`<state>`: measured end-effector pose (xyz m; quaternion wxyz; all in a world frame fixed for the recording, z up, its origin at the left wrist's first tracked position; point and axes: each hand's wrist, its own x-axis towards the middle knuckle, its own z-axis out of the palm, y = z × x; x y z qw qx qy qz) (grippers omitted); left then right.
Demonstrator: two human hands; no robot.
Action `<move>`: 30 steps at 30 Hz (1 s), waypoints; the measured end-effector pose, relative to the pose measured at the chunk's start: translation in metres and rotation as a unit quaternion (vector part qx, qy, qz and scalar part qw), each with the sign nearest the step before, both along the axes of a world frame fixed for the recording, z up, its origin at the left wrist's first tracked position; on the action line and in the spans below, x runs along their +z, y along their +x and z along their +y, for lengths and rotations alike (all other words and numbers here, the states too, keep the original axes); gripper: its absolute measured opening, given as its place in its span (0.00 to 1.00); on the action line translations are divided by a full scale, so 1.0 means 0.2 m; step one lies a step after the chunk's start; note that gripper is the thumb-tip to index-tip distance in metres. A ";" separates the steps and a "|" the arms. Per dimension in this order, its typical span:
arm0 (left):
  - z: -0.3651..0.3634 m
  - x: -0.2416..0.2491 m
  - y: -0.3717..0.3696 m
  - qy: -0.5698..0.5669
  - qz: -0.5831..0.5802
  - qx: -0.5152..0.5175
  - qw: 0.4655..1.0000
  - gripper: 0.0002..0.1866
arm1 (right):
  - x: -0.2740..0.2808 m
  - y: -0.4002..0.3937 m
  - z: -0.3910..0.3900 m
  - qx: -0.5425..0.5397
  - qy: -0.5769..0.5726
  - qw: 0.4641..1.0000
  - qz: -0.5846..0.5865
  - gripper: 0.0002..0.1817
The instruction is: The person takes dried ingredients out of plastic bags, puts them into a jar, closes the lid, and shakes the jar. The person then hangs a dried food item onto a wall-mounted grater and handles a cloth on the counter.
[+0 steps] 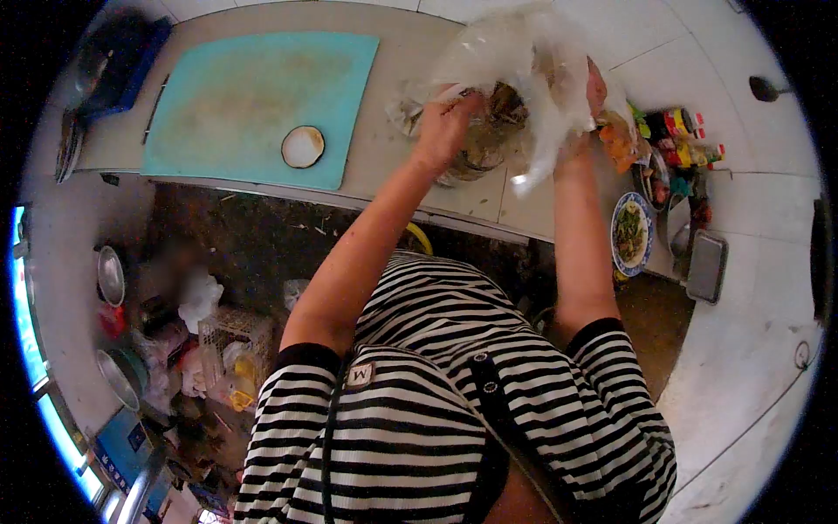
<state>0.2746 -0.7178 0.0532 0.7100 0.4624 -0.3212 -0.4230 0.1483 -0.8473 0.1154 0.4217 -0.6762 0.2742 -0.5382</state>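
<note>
A clear plastic bag [489, 52] stands open above the counter, blurred by motion. My right hand [595, 92] grips its right side, partly hidden behind the plastic. On the left, my left hand [449, 129] is closed at the bag's mouth, its fingertips against dark, dried-looking pieces [508, 106]; what they pinch is hidden. Below these pieces is a clear, shiny container [480, 155], seen only in part. Left of my left hand is the turquoise cutting board [253, 105], with a small round white dish with a dark rim [303, 147] on it.
Right of my right forearm stands a blue-rimmed plate [648, 229] of green food. Sauce bottles [690, 155] and an orange packet [618, 144] lie near the wall. A grey tray [707, 266] is at the counter's right end. On the floor at left is a plastic crate [234, 341].
</note>
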 end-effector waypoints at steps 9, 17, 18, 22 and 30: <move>-0.04 -0.13 -0.01 -0.023 -0.034 0.020 0.999 0.14 | -0.03 -0.04 0.03 0.005 0.041 0.999 0.011 0.21; -0.01 0.01 -0.01 0.065 -0.088 0.084 0.990 0.17 | -0.03 -0.08 0.01 -0.001 0.061 0.998 0.012 0.22; -0.02 0.01 -0.01 0.062 -0.104 0.092 0.988 0.17 | -0.03 -0.09 0.02 0.003 0.062 0.998 0.010 0.22; 0.01 -0.02 -0.01 0.030 -0.152 0.094 0.983 0.19 | -0.03 -0.10 0.03 0.002 0.073 0.997 0.011 0.22; -0.04 -0.06 -0.02 0.013 -0.106 0.114 0.988 0.15 | -0.03 -0.12 0.04 0.001 0.077 0.997 0.007 0.23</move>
